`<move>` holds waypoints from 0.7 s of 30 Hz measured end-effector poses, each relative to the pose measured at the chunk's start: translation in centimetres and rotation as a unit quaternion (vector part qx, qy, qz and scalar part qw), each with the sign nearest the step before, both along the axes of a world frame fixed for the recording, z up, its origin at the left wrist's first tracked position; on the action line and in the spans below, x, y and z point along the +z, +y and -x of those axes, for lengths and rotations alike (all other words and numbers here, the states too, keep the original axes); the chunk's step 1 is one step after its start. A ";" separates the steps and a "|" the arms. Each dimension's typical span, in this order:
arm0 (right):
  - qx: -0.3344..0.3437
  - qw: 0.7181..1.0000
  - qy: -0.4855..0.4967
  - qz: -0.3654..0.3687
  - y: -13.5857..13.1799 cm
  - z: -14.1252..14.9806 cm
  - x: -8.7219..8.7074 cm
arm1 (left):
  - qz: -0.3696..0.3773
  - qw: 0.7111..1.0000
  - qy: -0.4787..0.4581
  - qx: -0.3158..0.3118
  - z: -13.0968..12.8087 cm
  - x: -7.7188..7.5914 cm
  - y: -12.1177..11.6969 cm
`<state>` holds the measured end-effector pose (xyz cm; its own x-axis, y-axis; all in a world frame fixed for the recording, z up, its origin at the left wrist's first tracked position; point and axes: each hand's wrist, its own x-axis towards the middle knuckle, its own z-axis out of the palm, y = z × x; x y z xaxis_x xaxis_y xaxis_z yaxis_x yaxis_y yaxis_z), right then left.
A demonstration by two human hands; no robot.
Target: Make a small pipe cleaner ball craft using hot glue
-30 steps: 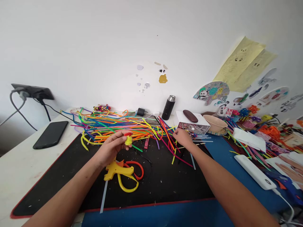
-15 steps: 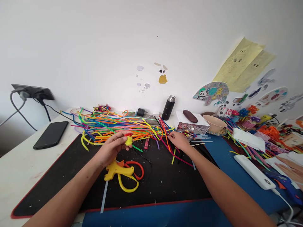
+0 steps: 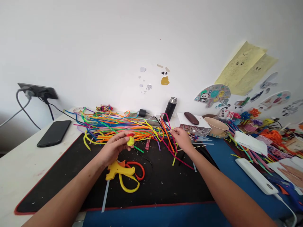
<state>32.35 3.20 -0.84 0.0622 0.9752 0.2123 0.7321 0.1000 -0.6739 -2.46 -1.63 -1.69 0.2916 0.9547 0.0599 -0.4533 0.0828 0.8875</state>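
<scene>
My left hand is closed around a small coiled pipe-cleaner piece, yellow with a red top, pinched between thumb and fingers above the black mat. At the right end of the pipe-cleaner pile, my right hand has its fingertips pressed together on what looks like a thin magenta pipe cleaner; the grip itself is partly hidden. The pile of many-coloured pipe cleaners stretches along the back of the mat. Below my left hand lie a yellow glue gun with a clear glue stick and scissors with yellow and red handles.
A black phone lies at left. Behind the pile stand a black flask, a white box topped by a brown case, and a beige bowl. A white power strip and more craft supplies fill the right side.
My right hand has risen slightly among the pipe cleaners, and a bent magenta one now stands up by its fingertips. My left hand keeps its hold; the view has shifted slightly.
</scene>
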 end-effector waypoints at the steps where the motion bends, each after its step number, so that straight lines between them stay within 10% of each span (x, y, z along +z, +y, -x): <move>1: 0.020 1.000 0.016 0.002 -0.5 0.9 0.3 | 0.001 1.000 -0.001 -0.001 0.0 0.0 0.0; 8: 0.265 0.958 0.084 0.068 -3.8 9.3 1.9 | 0.023 0.999 -0.042 -0.020 0.2 0.4 -0.1; 21: 0.291 0.952 0.054 0.074 -2.7 12.8 -1.5 | 0.033 0.992 -0.112 0.035 1.4 1.1 0.5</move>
